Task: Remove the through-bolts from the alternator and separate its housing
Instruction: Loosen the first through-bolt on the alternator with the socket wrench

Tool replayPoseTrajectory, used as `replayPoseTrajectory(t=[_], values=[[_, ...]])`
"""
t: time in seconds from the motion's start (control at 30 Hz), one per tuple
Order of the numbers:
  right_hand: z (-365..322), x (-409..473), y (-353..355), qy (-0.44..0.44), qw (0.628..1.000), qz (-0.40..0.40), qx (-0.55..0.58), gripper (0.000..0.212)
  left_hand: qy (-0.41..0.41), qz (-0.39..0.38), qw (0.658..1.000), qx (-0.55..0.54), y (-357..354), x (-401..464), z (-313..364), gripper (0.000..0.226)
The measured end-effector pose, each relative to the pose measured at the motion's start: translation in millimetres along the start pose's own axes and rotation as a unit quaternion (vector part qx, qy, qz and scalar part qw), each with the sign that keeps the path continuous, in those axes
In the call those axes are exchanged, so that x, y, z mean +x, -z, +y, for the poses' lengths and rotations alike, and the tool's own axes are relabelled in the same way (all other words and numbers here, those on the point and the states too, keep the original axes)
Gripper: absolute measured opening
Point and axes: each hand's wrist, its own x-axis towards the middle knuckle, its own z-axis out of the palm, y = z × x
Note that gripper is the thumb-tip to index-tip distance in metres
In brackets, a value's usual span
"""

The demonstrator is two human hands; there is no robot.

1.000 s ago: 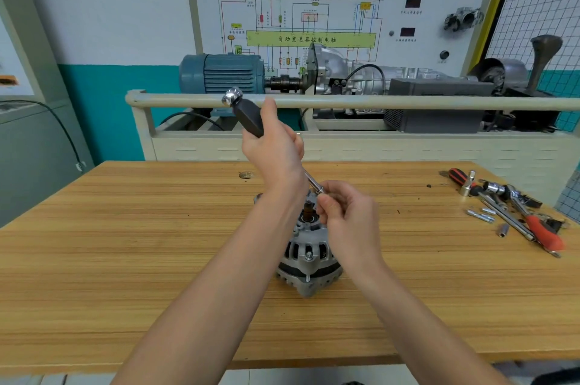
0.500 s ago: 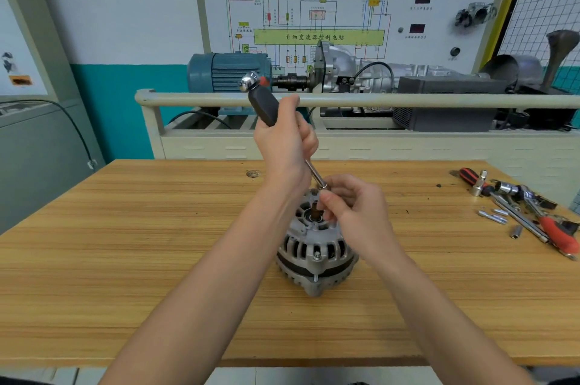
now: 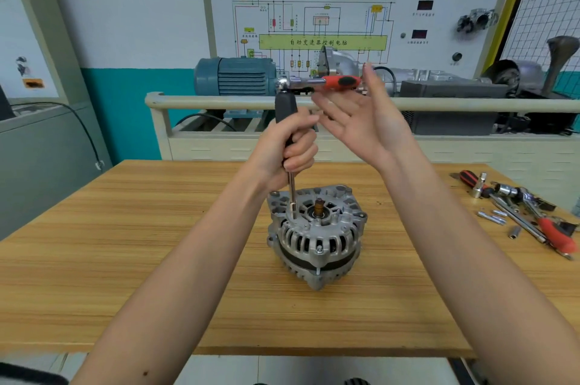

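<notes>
Surroundings: loose tools on bench, well right of alternator.
Alternator: mid-bench, shaft end up, axis vertical.
Driver: upright, tip on alternator's top left.
Left hand: grip wrapped round driver handle.
Right hand: grip spread, fingers straight, beside ratchet atop driver.

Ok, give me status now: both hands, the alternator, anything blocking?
Left hand grips driver handle, socket on alternator. Right hand open at ratchet handle. Nothing blocking.
</notes>
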Motion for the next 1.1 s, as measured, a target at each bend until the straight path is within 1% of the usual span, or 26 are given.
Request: replayPoseTrajectory(t=[0.03, 0.1, 0.13, 0.2, 0.23, 0.37, 0.47, 0.57, 0.7, 0.87, 1.1], values=[[-1.9, 3.0, -2.9, 0.008, 0.997, 0.011, 0.077, 0.047, 0.01, -0.015, 1.0, 0.007, 1.0, -1.2, -2.5, 0.044], [-3.7, 5.5, -7.4, 0.029, 0.976, 0.029, 0.213, 0.031, 0.025, -0.027, 0.999, 0.015, 0.9, -3.9, -8.0, 0.042], [-4.5, 4.6, -9.5, 0.039, 0.964, 0.034, 0.262, 0.031, 0.027, -0.024, 0.999, 0.021, -0.2, -5.2, -10.8, 0.042], [-7.8, 0.5, -11.7, 0.054, 0.942, 0.046, 0.327, 0.045, 0.025, -0.004, 0.999, 0.044, -3.2, -6.9, -16.1, 0.043], [-9.9, -2.6, -12.5, 0.058, 0.937, 0.047, 0.342, 0.05, 0.023, 0.012, 0.998, 0.06, -5.1, -7.2, -18.3, 0.044], [-13.6, -19.9, -13.5, 0.086, 0.934, 0.028, 0.346, 0.052, 0.003, 0.083, 0.984, 0.16, -17.2, -8.9, -23.6, 0.054], [-16.6, -31.8, -13.6, 0.118, 0.934, 0.01, 0.336, 0.05, -0.005, 0.092, 0.976, 0.196, -28.9, -11.9, -27.9, 0.054], [-21.7, -40.1, -14.4, 0.141, 0.941, 0.002, 0.307, 0.047, -0.002, 0.085, 0.98, 0.181, -36.9, -13.8, -31.1, 0.056], [-22.5, -44.3, -11.8, 0.14, 0.944, 0.022, 0.297, 0.054, 0.008, 0.084, 0.983, 0.165, -39.0, -15.4, -34.3, 0.056], [-17.5, -44.6, -10.3, 0.138, 0.947, 0.032, 0.287, 0.056, 0.013, 0.085, 0.985, 0.148, -33.6, -17.6, -39.2, 0.054], [-10.7, -46.9, -8.6, 0.142, 0.947, 0.032, 0.287, 0.057, 0.023, 0.047, 0.991, 0.124, -28.0, -19.9, -41.3, 0.046]])
